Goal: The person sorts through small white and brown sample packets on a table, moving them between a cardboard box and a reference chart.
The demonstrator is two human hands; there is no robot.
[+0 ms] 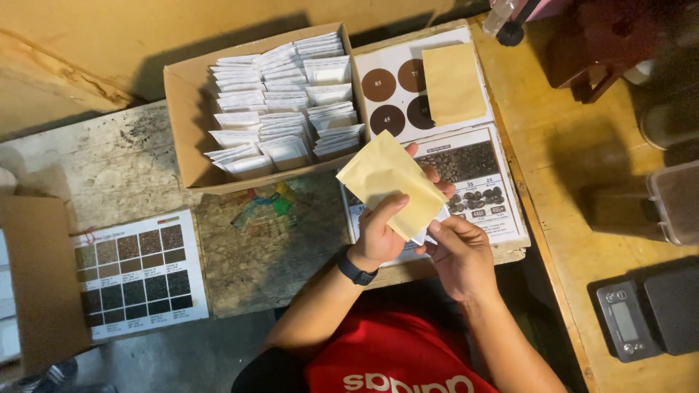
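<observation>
My left hand (382, 233) grips a flat yellow paper pouch (386, 180), thumb on its front, held tilted above the table. My right hand (459, 251) pinches the pouch's lower corner, where a bit of white packet (426, 234) shows beneath. A dark watch sits on my left wrist (355, 271). Just beyond my hands stands an open cardboard box (182, 124) packed with several rows of white sachets (284, 102).
A second yellow pouch (453, 81) lies on a chart with brown circles (386, 94). A printed bean chart (484, 189) lies under my hands, another colour chart (135, 273) at left. A digital scale (641, 313) and a plastic tub (673, 200) sit on the wooden bench at right.
</observation>
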